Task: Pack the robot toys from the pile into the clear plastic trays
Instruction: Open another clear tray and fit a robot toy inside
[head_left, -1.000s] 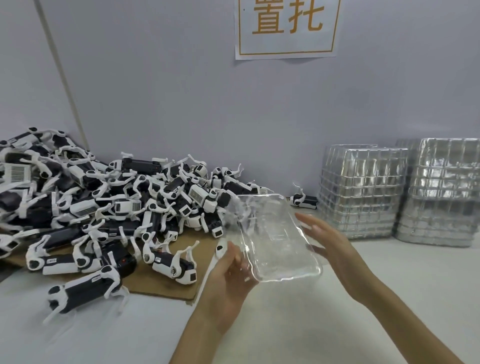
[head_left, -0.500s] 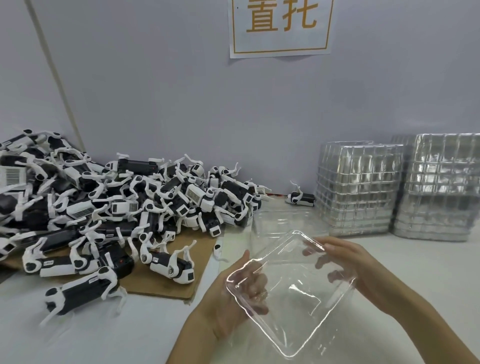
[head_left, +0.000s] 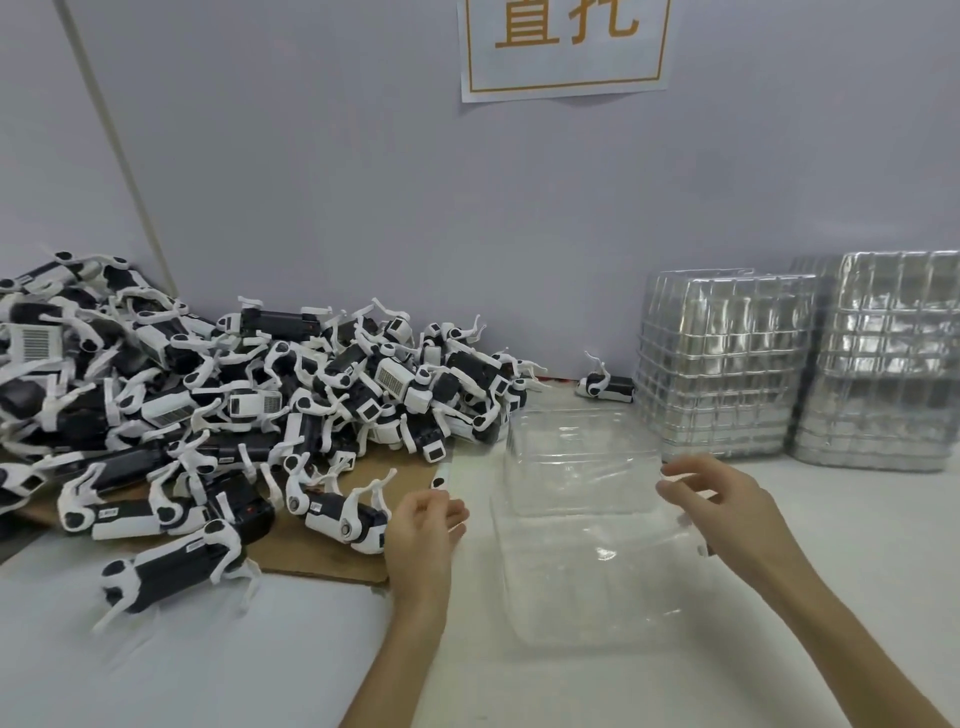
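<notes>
On the white bench (head_left: 208, 675), seen from the head camera, a big pile of black-and-white robot toys (head_left: 260, 395) fills the nine o'clock side. Most of it rests on a brown cardboard sheet (head_left: 322, 556). One toy (head_left: 171, 577) stands on the bare bench at the pile's six o'clock edge.

Two clear trays lie open side up in the middle. The near tray (head_left: 597, 587) sits at about six o'clock, and the far tray (head_left: 582, 457) lies just beyond it at twelve o'clock, their rims touching or overlapping. Both hold nothing.

The left hand (head_left: 421, 525) hovers at the near tray's nine o'clock side, fingers loosely curled and gripping nothing. The right hand (head_left: 727, 509) is at that tray's two o'clock corner, fingers spread and relaxed. Whether its fingertips touch the rim cannot be told.

At three o'clock two tall stacks of clear trays stand side by side against the wall (head_left: 363, 182), the left stack (head_left: 722, 364) and the right stack (head_left: 883, 358). A lone toy (head_left: 605, 387) lies just beside the left stack, at its nine o'clock. A paper sign (head_left: 563, 52) with orange characters hangs on the wall at twelve o'clock.
</notes>
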